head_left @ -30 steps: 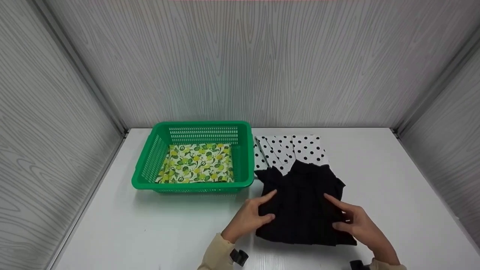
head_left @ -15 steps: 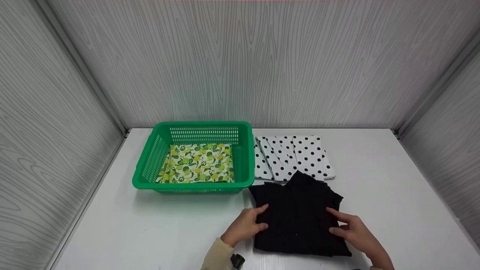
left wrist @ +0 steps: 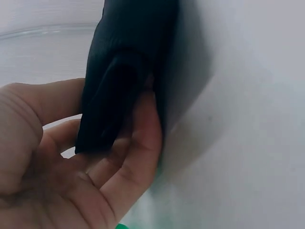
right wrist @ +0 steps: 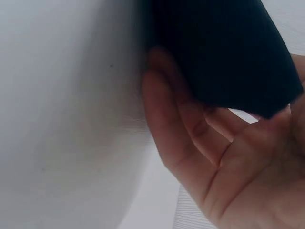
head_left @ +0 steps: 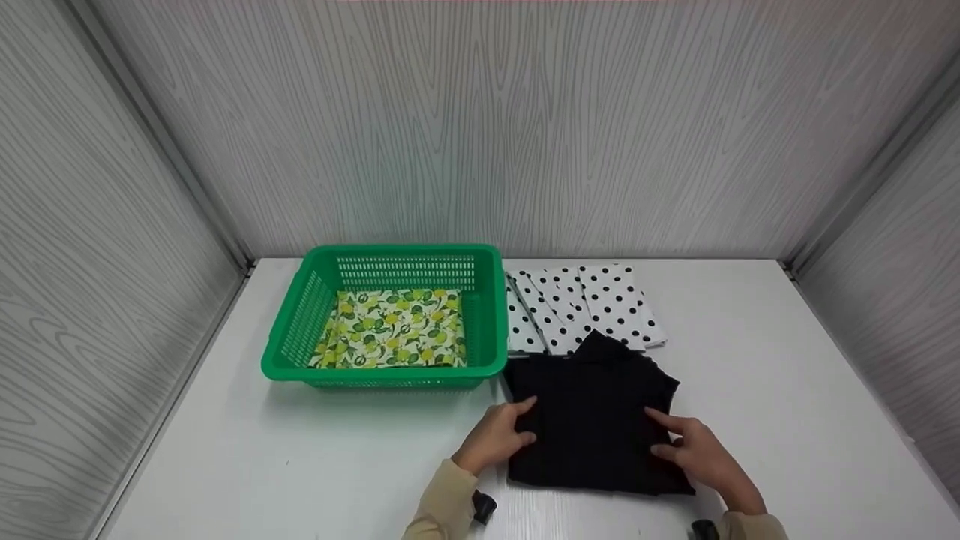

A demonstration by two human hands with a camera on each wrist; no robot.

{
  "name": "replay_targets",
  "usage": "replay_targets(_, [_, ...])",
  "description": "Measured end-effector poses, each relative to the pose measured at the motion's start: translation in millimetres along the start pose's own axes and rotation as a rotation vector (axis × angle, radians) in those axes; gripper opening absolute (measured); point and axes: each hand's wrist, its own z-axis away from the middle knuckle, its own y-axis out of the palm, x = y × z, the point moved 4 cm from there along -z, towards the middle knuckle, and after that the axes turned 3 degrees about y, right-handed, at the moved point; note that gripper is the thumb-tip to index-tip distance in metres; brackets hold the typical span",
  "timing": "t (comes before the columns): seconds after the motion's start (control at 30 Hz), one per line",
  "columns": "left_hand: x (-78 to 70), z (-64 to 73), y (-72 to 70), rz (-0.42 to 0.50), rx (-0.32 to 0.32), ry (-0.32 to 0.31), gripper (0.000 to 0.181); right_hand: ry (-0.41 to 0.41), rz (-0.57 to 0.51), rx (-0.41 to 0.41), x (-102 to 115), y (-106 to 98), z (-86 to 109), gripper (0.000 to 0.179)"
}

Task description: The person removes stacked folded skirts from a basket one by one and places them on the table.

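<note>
A black folded garment (head_left: 592,427) with a pointed upper edge lies in front of me, right of centre in the head view. My left hand (head_left: 495,435) grips its left side and my right hand (head_left: 697,454) its right side. In the left wrist view, the fingers of my left hand (left wrist: 95,157) reach under a fold of the black garment (left wrist: 128,43) while the thumb lies across it. The right wrist view has my right hand (right wrist: 214,148) with fingers beneath the black garment (right wrist: 224,52); its thumb is mostly hidden.
A green plastic basket (head_left: 277,360) stands left of the garment, holding a folded lemon-print cloth (head_left: 397,330). Behind the garment lies a folded white cloth with black dots (head_left: 607,300), right beside the basket. Grey wood-grain panels (head_left: 480,135) enclose the white table (head_left: 337,465).
Both hands first drew the black garment nearer to me, then moved it slightly away again. Its upper left flap lies flatter now. The dotted cloth has shifted a little toward the back.
</note>
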Motion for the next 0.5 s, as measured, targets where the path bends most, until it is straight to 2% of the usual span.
replay_targets(0.2, [-3.0, -1.4, -1.7, -0.028, -0.024, 0.01, 0.06, -0.011, 0.027, -0.022, 1.8, -0.9, -2.0, 0.06])
replay_targets(0.27, [-6.0, 0.5, -3.6, -0.058, -0.02, 0.003, 0.06, -0.025, 0.071, -0.058, 4.6, -2.0, -1.6, 0.056])
replay_targets(0.33, [-10.9, 3.7, -7.4, -0.114, -0.013, -0.008, 0.059, -0.025, 0.138, -0.153, 8.8, -5.5, -1.4, 0.048])
replay_targets(0.43, [-21.8, 10.8, -18.1, -0.225, 0.001, -0.009, 0.053, -0.022, 0.243, -0.37, 18.4, -14.6, 0.8, 0.032])
replay_targets(0.5, [-30.1, 15.5, -28.0, -0.276, 0.008, 0.019, 0.047, -0.038, 0.269, -0.499, 26.7, -21.2, 1.6, 0.025])
